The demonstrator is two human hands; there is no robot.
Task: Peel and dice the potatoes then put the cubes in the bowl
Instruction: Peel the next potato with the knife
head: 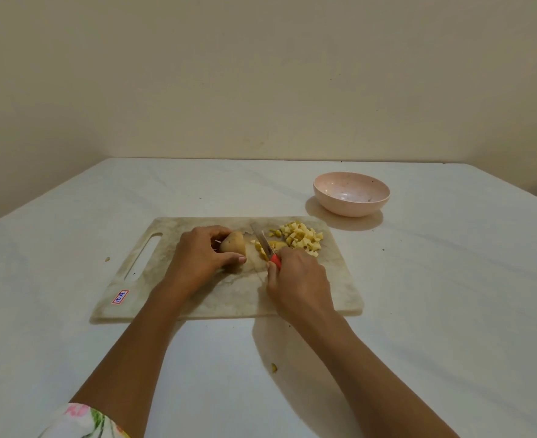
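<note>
On the board (235, 297), left hand (197, 257) grips potato (233, 243), right hand (298, 276) grips knife (265, 245) — cubes (301, 237) beside, bowl (349, 210) beyond.

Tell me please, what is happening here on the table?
A person is dicing potatoes on a cutting board. The left hand holds a potato piece steady, and the right hand grips a red-handled knife with its blade among cut bits. A pile of cubes lies at the board's far right. The pink bowl beyond holds no cubes yet.
</note>
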